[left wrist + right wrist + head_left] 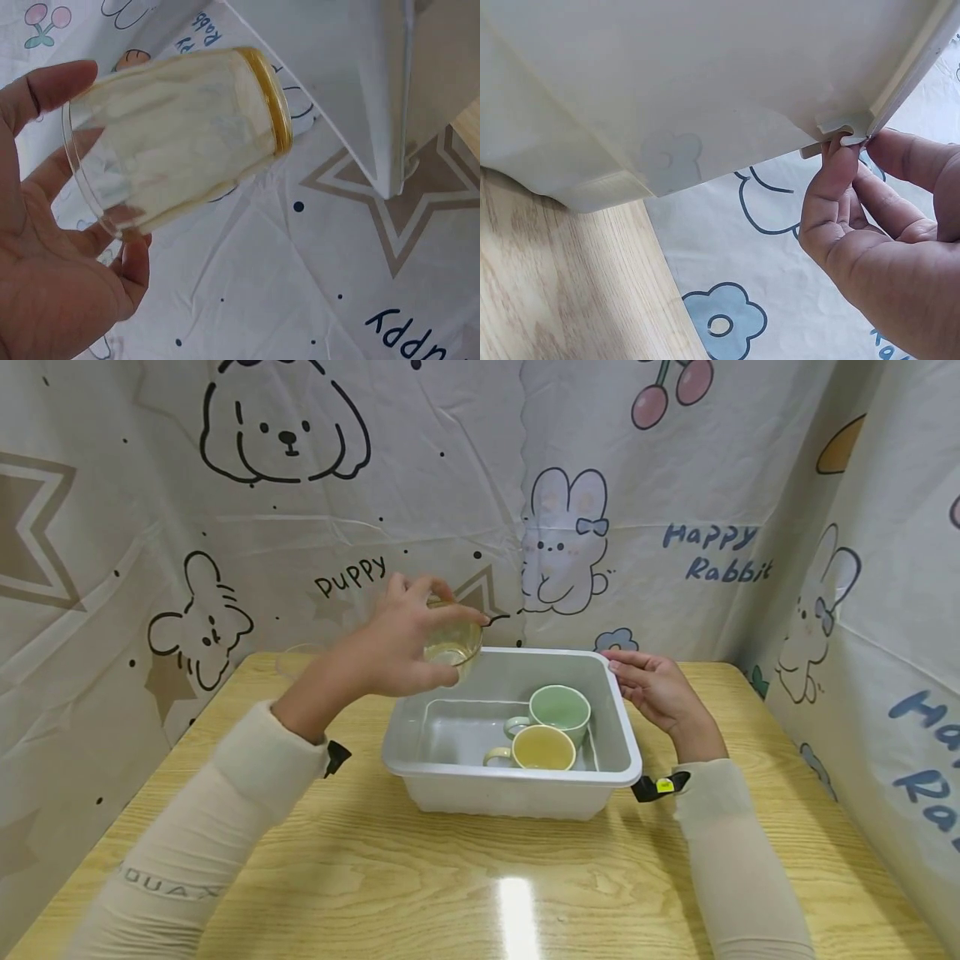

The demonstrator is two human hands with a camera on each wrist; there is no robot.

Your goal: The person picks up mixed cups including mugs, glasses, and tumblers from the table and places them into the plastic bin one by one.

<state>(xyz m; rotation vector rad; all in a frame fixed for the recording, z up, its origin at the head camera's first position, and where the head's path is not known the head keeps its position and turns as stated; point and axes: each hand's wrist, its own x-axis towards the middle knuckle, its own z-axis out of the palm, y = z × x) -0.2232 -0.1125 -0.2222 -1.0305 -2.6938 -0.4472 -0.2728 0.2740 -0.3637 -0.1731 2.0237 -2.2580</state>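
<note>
My left hand (405, 639) holds a clear yellowish glass cup (180, 142) by its rim, thumb on one side and fingers on the other. The glass is in the air at the back left corner of a white plastic basin (510, 783); in the left wrist view it lies tilted, its amber base towards the basin. My right hand (660, 693) pinches the basin's rim at the back right corner, fingertips (840, 165) at a small tab under the edge. Inside the basin, to the right, a green mug (558, 708) stands behind a yellow mug (543, 748), both with handles pointing left.
The basin stands on a wood-grain table (360, 868). Behind my left forearm a clear round rim (296, 660) shows faintly on the table, mostly hidden. A white cloth (450, 510) printed with cartoon animals hangs behind and at both sides.
</note>
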